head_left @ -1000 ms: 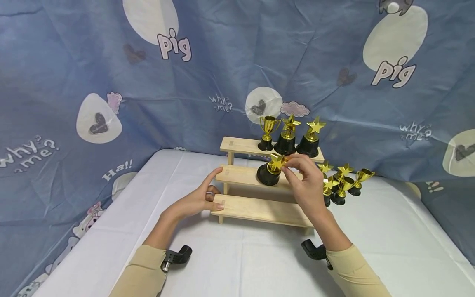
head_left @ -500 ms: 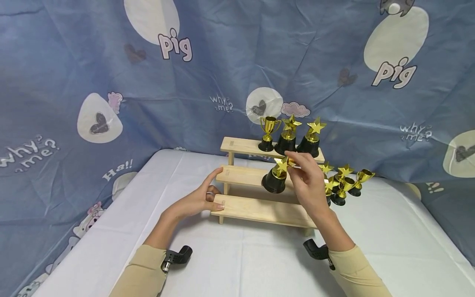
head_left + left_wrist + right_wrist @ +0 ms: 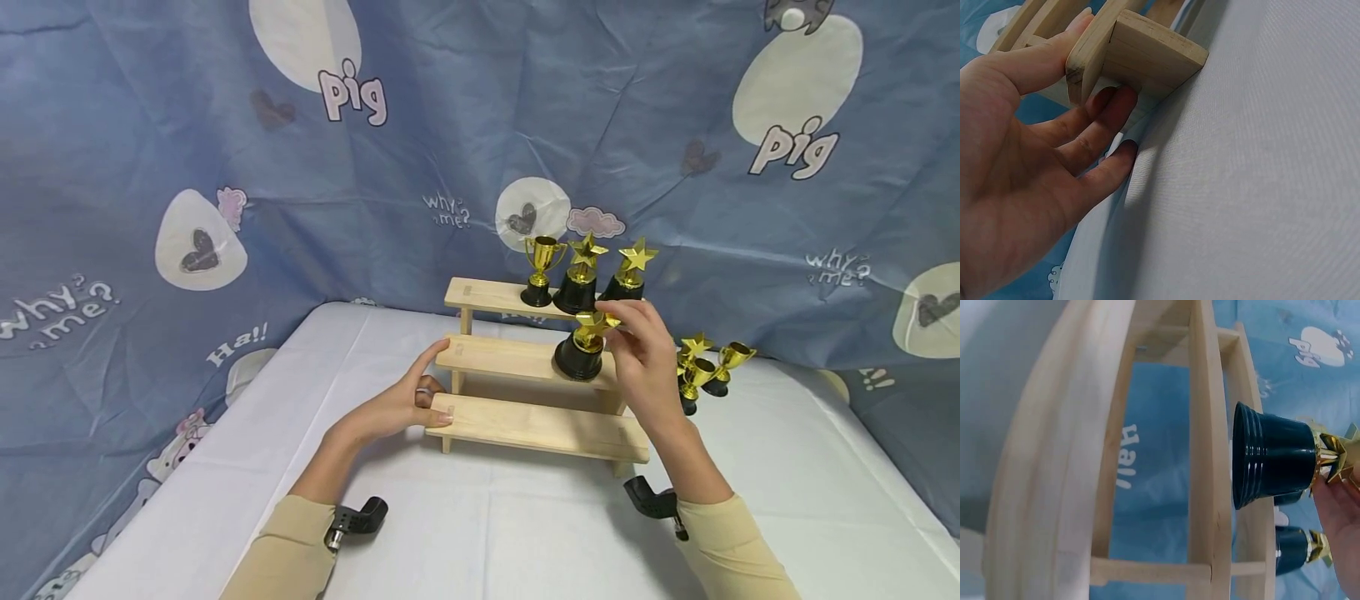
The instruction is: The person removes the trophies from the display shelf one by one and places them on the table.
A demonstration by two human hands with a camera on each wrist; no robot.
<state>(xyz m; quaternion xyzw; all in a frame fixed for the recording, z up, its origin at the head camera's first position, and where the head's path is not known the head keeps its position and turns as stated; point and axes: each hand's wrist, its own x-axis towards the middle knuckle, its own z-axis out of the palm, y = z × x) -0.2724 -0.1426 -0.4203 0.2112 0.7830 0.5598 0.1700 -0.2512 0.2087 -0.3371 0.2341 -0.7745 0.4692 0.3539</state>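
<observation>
A three-step wooden display stand (image 3: 525, 425) stands on the white table. My left hand (image 3: 393, 406) grips its left end; in the left wrist view the thumb lies over the wooden shelf end (image 3: 1154, 47), with other fingers below it. My right hand (image 3: 648, 367) pinches a star trophy (image 3: 577, 358) by its gold top, its black base (image 3: 1279, 456) tilted at the middle shelf's right part. Whether the base touches the shelf I cannot tell. On the top shelf are a gold cup trophy (image 3: 537, 292) and two star trophies, one in the middle (image 3: 576, 293), one rightmost (image 3: 626, 283).
Several more trophies (image 3: 696, 375) stand on the table right of the stand, partly hidden behind my right hand. A blue printed cloth (image 3: 375, 225) hangs behind the white tablecloth (image 3: 420, 517).
My right hand has moved the star trophy to the right along the middle shelf, dipping forward and down midway, then back up. The left hand has stayed on the stand.
</observation>
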